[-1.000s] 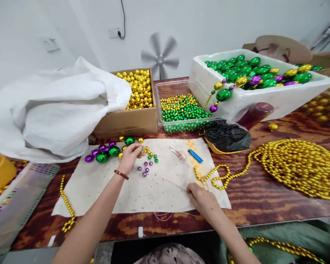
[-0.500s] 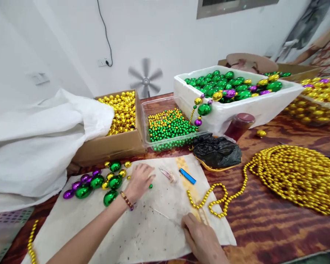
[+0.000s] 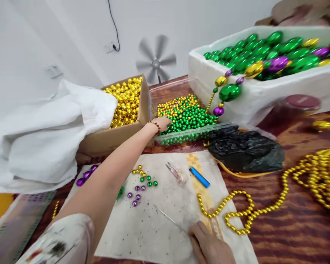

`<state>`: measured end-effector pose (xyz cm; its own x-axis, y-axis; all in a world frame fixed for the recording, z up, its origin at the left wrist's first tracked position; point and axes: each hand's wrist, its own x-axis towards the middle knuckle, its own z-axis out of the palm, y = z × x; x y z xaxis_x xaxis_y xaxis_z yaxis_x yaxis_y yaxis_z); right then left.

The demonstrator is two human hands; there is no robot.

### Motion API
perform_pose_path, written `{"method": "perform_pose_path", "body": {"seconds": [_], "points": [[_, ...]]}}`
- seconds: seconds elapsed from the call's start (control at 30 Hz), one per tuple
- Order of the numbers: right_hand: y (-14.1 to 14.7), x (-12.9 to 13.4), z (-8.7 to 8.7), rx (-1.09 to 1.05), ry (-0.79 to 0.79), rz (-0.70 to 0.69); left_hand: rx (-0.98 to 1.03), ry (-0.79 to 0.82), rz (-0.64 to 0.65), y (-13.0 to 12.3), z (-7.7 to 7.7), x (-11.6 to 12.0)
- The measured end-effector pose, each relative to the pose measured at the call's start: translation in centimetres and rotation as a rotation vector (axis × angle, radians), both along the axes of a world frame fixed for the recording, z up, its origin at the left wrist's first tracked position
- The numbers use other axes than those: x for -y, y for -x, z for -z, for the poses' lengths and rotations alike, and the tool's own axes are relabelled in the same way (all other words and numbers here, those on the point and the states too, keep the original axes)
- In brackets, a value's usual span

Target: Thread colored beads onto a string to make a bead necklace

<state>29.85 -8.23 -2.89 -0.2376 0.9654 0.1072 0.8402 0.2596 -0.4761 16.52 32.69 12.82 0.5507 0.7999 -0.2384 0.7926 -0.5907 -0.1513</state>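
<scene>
My left hand (image 3: 163, 124) reaches into the clear plastic tray of small green and gold beads (image 3: 191, 116); its fingertips are among the beads and what they hold is hidden. My right hand (image 3: 209, 244) rests low on the pale cloth (image 3: 145, 234), its fingers closed on the end of a thin needle (image 3: 167, 217). Small gold beads (image 3: 139, 171), green beads (image 3: 149, 183) and purple beads (image 3: 138, 197) lie loose on the cloth. Purple balls (image 3: 87, 175) are partly hidden behind my left forearm. Small snips (image 3: 176, 172) and a blue strip (image 3: 199, 177) lie beyond the needle.
A cardboard box (image 3: 110, 141) of gold balls stands at the back left, beside white fabric (image 3: 44, 135). A foam box (image 3: 222, 84) holds green ornaments. Black plastic (image 3: 247, 150), a red-lidded jar (image 3: 302, 101) and a gold bead string (image 3: 284, 187) are to the right.
My left hand has moved from the cloth up into the bead tray. Small gold, green and purple beads now show on the cloth where it was. The view has shifted closer.
</scene>
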Motion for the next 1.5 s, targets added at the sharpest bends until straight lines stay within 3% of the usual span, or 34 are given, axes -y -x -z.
{"method": "perform_pose_path", "body": {"seconds": [0.33, 0.47, 0.57, 0.67, 0.73, 0.8, 0.87, 0.93, 1.0, 1.17, 1.27, 1.33, 1.43, 1.5], "points": [[-0.2, 0.0, -1.3, -0.134, 0.147, 0.014, 0.025, 0.015, -0.004, -0.5, 0.5, -0.3], [-0.3, -0.2, -1.6, -0.137, 0.166, 0.035, 0.133, -0.04, -0.021, -0.5, -1.0, 0.4], [-0.6, -0.5, -1.7, -0.129, 0.193, -0.005, 0.418, -0.19, 0.004, 1.0, -3.3, 3.9], [-0.9, -0.8, -1.9, -0.101, 0.221, -0.047, 0.708, -0.275, 0.053, 4.7, -4.1, 10.6], [-1.0, -1.0, -2.1, -0.085, 0.226, -0.042, 0.717, -0.208, 0.025, 8.1, -2.7, 15.6], [-1.0, -1.1, -2.4, -0.082, 0.234, -0.033, 0.685, -0.113, -0.056, 11.2, 0.0, 19.7], [-0.8, -1.2, -2.8, -0.079, 0.251, -0.022, 0.604, -0.002, -0.11, 13.2, 2.9, 22.4], [-0.7, -1.2, -3.3, -0.071, 0.267, 0.001, 0.522, 0.047, -0.138, 13.9, 5.2, 23.8], [-0.4, -1.2, -3.7, -0.066, 0.276, 0.016, 0.446, 0.038, -0.146, 13.7, 6.2, 24.1], [0.1, -1.2, -4.4, -0.025, 0.287, 0.042, 0.433, -0.033, -0.121, 13.1, 5.9, 24.2], [-0.2, -1.2, -4.5, -0.067, 0.277, 0.039, 0.694, -0.031, -0.201, 13.9, 6.1, 24.7], [-0.5, -1.1, -4.6, -0.17, 0.249, 0.034, 1.026, 0.052, -0.367, 14.5, 6.2, 25.4], [-0.6, -0.7, -5.0, -0.38, 0.219, 0.046, 1.609, 0.385, -0.682, 14.9, 5.8, 27.5], [0.2, -0.2, -5.5, -0.506, 0.212, 0.058, 1.887, 0.626, -0.807, 14.9, 5.1, 29.4]]}}
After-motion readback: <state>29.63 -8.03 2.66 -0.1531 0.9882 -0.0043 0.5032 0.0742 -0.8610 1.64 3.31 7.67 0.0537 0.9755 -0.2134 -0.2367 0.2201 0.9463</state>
